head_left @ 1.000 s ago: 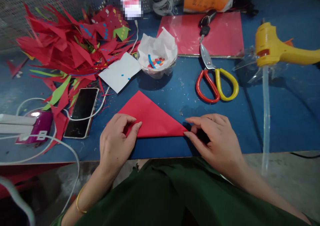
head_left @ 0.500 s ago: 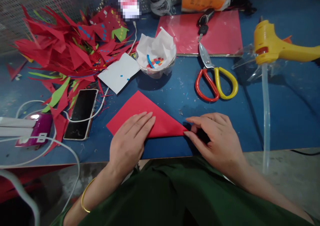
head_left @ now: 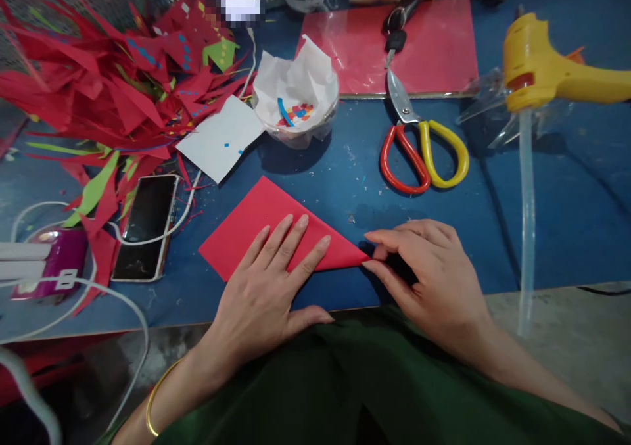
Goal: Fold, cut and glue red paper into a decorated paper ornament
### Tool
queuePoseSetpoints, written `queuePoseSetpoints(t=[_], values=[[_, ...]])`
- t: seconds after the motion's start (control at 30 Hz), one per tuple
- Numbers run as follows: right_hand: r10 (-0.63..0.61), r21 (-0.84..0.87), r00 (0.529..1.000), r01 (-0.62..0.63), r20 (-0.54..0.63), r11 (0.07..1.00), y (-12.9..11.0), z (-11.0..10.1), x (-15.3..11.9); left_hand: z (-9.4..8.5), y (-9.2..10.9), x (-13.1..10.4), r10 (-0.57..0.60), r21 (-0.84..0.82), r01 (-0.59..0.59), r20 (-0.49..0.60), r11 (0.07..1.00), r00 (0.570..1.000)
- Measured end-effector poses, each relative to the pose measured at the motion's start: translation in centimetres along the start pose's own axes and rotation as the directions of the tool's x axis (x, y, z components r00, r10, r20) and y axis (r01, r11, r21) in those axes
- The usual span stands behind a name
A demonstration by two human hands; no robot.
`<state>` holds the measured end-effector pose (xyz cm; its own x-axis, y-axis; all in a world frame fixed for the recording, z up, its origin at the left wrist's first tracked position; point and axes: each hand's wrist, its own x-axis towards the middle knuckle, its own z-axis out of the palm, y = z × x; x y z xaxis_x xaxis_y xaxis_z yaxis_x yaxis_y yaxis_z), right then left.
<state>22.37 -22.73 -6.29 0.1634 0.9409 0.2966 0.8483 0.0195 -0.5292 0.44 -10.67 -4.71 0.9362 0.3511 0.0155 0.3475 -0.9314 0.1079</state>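
red folded paper (head_left: 259,205) is lying on the blue table (head_left: 345,165), just left of the frame's lower centre, its narrow point aiming right! the left hand (head_left: 266,300) is spreading wide, palm down, its fingers pressing flat across the paper, thumb sticking out to the right over the table's near edge; that hand is standing open, not closing around anything. over to the right hand (head_left: 426,274), right of centre: it is half curling, its thumb tip touching the paper's pointed end and its index finger hovering a little above, leaving a gap; whether the tucked fingers are pinching that tip, i can't tell.

scissors (head_left: 407,111) with one red and one yellow handle are resting upper right of centre, blades pointing up toward keys (head_left: 396,41) that are lying on a pack of red sheets (head_left: 438,54). a paper-lined bowl (head_left: 300,139) is sitting at upper centre, holding tiny coloured bits, with a white card (head_left: 217,146) lying just beside it. upper left, a heap of red cut paper (head_left: 123,96) is sprawling! a yellow glue gun (head_left: 530,60) is filling the upper right, its clear stick (head_left: 527,215) hanging downward.
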Motion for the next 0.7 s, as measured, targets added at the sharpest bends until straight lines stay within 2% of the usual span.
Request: queuePoseSetpoints(t=[0.2,0.33,0.7], values=[[-0.019,-0.041,0.999,0.017,-0.049,0.999,-0.18,-0.06,-0.27,0.27,0.29,0.19,0.060,0.051,-0.059,-0.031,0.997,0.998],[-0.006,-0.029,0.998,0.004,-0.056,1.000,-0.19,-0.04,-0.22,0.21,0.32,0.39,0.089,0.043,-0.090,0.007,0.995,0.996],[0.045,0.055,0.999,-0.044,-0.005,0.998,-0.01,-0.48,-0.54,-0.07,0.35,0.45,0.060,-0.021,-0.059,0.065,0.998,0.996]])
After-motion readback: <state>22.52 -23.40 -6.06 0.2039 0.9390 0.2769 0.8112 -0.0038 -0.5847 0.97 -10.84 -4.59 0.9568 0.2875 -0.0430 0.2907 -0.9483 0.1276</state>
